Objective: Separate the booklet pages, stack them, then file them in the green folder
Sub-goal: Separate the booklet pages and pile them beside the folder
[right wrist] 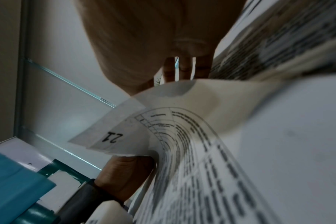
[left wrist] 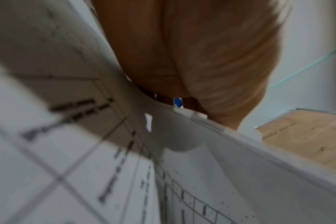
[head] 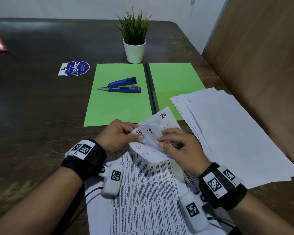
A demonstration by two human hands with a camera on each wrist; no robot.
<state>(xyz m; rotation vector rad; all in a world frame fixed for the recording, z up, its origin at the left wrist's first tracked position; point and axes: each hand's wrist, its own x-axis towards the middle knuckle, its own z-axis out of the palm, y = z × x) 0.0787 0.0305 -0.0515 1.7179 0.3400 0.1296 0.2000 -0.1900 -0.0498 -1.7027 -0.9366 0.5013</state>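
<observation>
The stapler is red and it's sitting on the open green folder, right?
Not quite. The stapler is blue, not red, as the head view shows. The rest holds: it does sit on the open green folder, on its left half.

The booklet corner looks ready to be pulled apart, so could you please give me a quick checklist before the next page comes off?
1. Left hand pinches the booklet corner: ok.
2. Right hand grips the neighbouring pages: ok.
3. Staple out of the corner: cannot tell, fingers cover it.
4. Separated sheets stacked squarely: not ok, fanned.
5. Green folder lies open: ok.
6. Folder free for filing: not ok, blue stapler sits on its left half.
</observation>
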